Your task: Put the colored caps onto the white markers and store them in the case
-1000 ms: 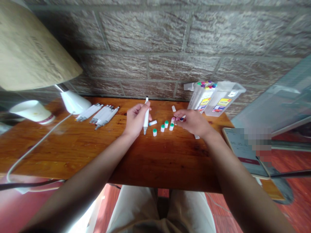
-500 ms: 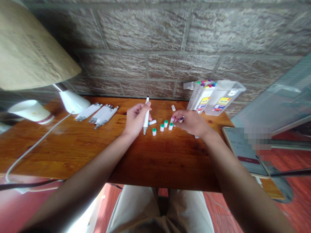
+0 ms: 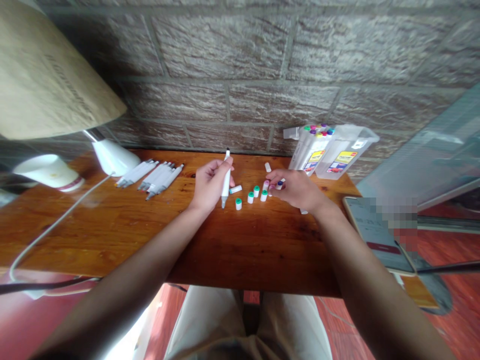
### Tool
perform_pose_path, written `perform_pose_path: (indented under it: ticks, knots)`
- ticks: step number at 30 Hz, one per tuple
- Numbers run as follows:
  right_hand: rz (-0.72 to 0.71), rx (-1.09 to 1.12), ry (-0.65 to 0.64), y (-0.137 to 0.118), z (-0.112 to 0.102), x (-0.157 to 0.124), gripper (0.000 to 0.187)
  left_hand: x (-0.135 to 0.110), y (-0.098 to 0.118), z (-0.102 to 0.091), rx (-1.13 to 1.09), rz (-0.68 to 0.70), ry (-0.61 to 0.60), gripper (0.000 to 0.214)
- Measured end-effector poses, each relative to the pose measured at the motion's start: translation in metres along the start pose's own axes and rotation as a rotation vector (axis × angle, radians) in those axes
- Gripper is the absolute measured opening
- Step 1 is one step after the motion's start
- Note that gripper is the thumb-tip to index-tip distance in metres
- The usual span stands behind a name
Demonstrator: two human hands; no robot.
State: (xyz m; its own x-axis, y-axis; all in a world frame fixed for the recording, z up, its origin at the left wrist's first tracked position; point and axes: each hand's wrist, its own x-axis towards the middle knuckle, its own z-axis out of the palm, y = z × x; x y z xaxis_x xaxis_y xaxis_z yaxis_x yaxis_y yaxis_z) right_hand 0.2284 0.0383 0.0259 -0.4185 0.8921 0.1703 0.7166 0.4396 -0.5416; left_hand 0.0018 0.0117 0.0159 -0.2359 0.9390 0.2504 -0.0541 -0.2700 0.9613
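A white marker (image 3: 226, 180) stands nearly upright in my left hand (image 3: 210, 184), its grey end down and a dark tip up; thumb and fingers are closed round its barrel. Just right of it lies a white cap with a blue end (image 3: 235, 189). Several white caps with green tops (image 3: 239, 203) stand on the table between my hands. My right hand (image 3: 296, 189) is over the caps on the right, fingers apart and curved. At its fingertips are a pink-topped cap (image 3: 266, 184) and a dark blue-topped cap (image 3: 279, 184); my fingers partly hide the caps there.
Several grey-white markers (image 3: 161, 177) lie in rows at left, by the lamp base (image 3: 114, 157) and a paper cup (image 3: 50, 171). Two clear plastic cases (image 3: 339, 155), one holding markers, stand against the brick wall. A tablet (image 3: 378, 232) lies on the table's right edge.
My right fingers have shifted slightly among the caps, and the dark blue-topped cap shows more clearly. My left hand and the marker have stayed in place.
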Motion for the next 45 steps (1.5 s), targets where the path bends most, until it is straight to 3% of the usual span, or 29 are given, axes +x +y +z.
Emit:
perform_pose_path:
  ticks: [10, 16, 22, 26, 30, 32, 37, 45]
  knots:
    - [0.018, 0.065, 0.026, 0.004, -0.002, 0.001, 0.031, 0.0, 0.0, 0.0, 0.004, -0.001, 0.0, 0.044]
    - [-0.037, 0.155, 0.063, 0.018, -0.018, 0.0, 0.034, 0.001, 0.0, -0.001, 0.009, -0.01, -0.02, 0.047]
    - [0.062, -0.017, 0.339, 0.02, -0.026, 0.001, 0.023, 0.001, -0.001, -0.001, -0.001, -0.004, -0.019, 0.046]
    - [0.131, 0.005, 0.54, 0.017, -0.028, 0.001, 0.024, 0.001, -0.002, -0.001, 0.001, 0.001, -0.021, 0.045]
    - [0.172, 0.016, 0.636, 0.014, -0.031, 0.0, 0.028, 0.001, -0.001, 0.0, 0.011, 0.009, -0.018, 0.046]
    - [0.165, 0.011, 0.597, 0.015, -0.031, 0.0, 0.028, 0.001, -0.001, -0.001, 0.015, 0.007, -0.017, 0.046]
    - [0.13, -0.035, 0.342, 0.016, -0.029, 0.001, 0.022, 0.001, -0.002, -0.001, 0.012, 0.005, -0.023, 0.046]
    - [0.118, -0.021, 0.043, 0.019, -0.023, 0.0, 0.029, 0.001, 0.0, -0.001, 0.002, 0.008, -0.03, 0.045]
